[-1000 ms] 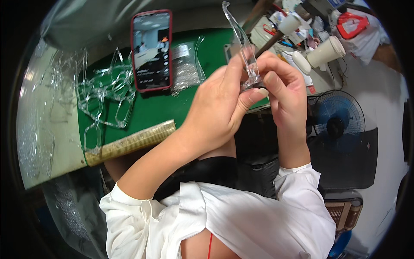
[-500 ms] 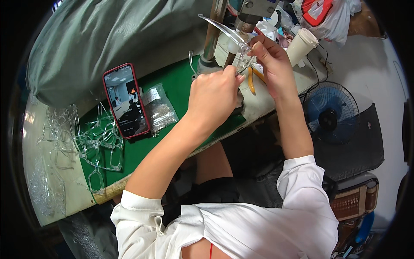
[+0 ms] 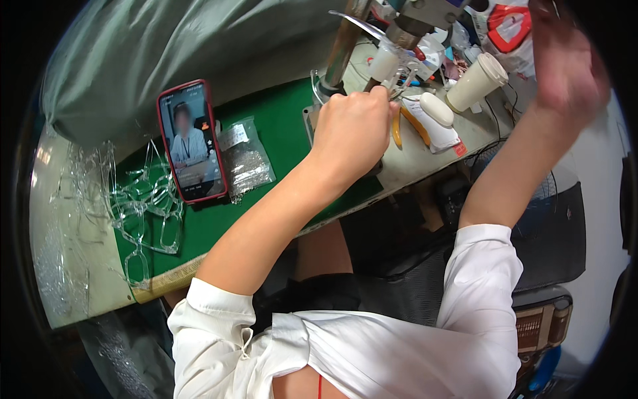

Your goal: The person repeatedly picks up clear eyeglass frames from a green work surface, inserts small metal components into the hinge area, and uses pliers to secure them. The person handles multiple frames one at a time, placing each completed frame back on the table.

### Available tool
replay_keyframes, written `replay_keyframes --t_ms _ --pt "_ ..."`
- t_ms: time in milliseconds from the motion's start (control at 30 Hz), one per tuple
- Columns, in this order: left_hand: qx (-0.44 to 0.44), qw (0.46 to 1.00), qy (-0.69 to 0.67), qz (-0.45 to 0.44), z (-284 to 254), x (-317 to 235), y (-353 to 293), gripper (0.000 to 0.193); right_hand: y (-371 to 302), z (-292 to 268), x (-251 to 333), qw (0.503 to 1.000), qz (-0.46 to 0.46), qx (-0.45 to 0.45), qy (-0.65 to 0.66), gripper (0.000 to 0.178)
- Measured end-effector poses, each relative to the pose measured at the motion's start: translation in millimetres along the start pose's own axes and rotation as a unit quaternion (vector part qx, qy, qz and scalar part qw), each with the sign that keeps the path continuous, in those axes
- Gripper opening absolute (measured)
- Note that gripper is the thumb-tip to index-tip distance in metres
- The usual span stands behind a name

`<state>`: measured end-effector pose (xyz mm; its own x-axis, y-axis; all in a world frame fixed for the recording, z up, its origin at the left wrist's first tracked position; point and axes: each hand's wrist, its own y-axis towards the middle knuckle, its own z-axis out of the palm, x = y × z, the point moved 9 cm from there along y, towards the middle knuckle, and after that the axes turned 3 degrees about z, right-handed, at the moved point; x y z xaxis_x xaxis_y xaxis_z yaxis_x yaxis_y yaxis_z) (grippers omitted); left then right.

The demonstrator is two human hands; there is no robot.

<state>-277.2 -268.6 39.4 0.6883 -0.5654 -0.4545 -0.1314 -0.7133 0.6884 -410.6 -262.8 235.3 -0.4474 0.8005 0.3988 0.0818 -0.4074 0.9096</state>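
My left hand (image 3: pixel 352 130) pinches the clear plastic piece (image 3: pixel 399 85) at its far fingertips; my right hand (image 3: pixel 565 63), raised far right, is too blurred to tell.

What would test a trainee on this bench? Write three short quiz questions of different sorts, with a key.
1. True or false: the red-cased smartphone lies on the green work mat.
2. Which of the hands holds the clear plastic spectacle frame under the metal press machine? A left hand B right hand
3. Fill in: the clear plastic bag of small parts lies to the ___ of the smartphone.

Key: 1 true; 2 A; 3 right
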Motion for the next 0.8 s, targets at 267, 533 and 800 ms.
replay_keyframes --t_ms 267,533,800 --pt "-0.027 1.000 -0.013 0.001 -2 -3 -2 0.025 -41 -18 1 0.994 -0.100 -0.034 -0.023 0.016" --pt "-0.019 0.984 -0.174 -0.026 -68 14 -56 0.016 -62 -88 -155 0.958 0.186 -0.202 -0.079 0.024" --pt "-0.099 0.902 -0.387 -0.162 -284 37 -254 0.031 -134 -52 -300 0.929 0.358 -0.095 0.008 0.035"
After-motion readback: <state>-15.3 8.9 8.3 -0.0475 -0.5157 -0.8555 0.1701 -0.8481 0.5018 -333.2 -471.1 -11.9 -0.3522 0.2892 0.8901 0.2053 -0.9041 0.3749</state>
